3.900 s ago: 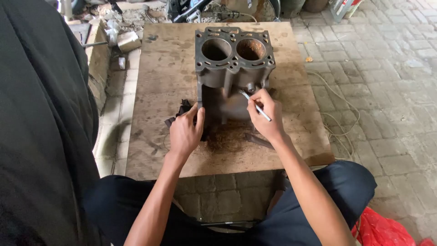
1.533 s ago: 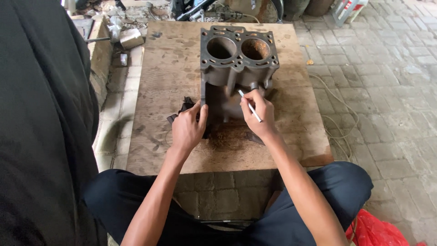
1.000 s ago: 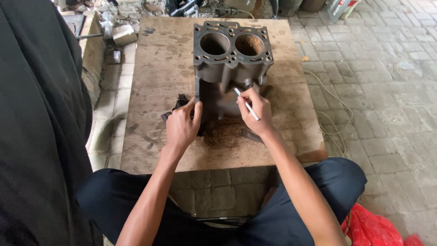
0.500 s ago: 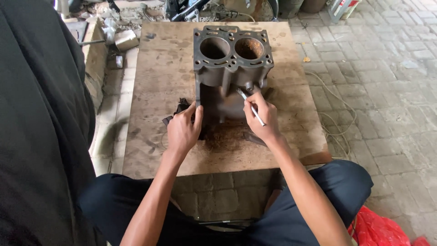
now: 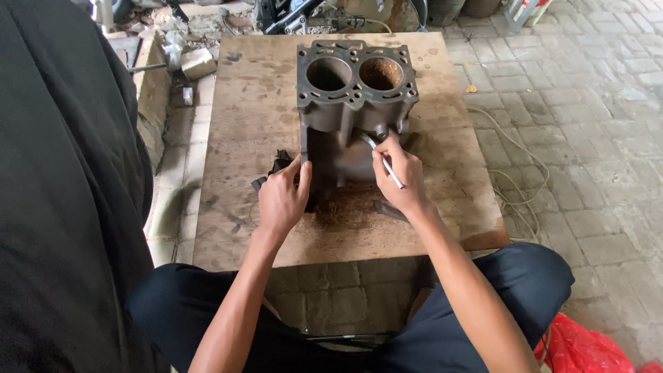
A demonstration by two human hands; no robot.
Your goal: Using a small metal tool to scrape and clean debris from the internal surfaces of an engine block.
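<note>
Wooden board (image 5: 242, 124) bears engine block (image 5: 356, 103); right hand (image 5: 400, 176) grips scraper (image 5: 382, 160), left hand (image 5: 282, 200) braces.

Tool tip (image 5: 364, 138) hidden where it meets engine block (image 5: 356, 103); cannot tell what it touches. Dark rag (image 5: 276, 166) mostly under left hand (image 5: 282, 200). Right hand (image 5: 400, 176) covers part of tool. Red bag (image 5: 587, 345) cut off by bottom edge. Junk beyond bench (image 5: 235, 138) too small to tell

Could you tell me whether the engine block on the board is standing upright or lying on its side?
Upright: the block stands on the board with both round bores facing up, the left hand steadying its side.
</note>
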